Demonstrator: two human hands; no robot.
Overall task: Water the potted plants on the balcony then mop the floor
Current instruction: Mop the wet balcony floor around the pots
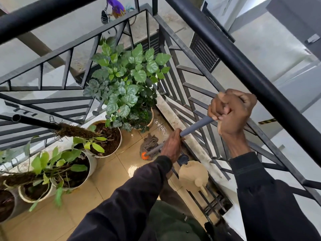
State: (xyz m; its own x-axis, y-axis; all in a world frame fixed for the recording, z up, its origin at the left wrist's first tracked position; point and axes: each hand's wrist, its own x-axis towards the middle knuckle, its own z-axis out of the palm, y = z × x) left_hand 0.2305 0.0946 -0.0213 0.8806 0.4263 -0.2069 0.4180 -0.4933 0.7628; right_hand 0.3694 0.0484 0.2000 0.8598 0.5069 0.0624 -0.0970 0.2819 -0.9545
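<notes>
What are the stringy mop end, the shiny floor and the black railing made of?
The grey-brown stringy mop head looks like cotton yarn: loose strands. The tan floor seems glazed tile: grout lines, wet shine. The black railing is likely painted metal: welded bars.

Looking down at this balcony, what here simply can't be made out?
All in the head view:
Top end of the mop handle: wrapped inside the right hand.
Big plant's pot: mostly covered by its own leaves.
Watering can: its opaque body hides any water.
Leftmost pot: cut off by the frame's left edge.
Figure in purple: cut by the top edge, too small.
</notes>
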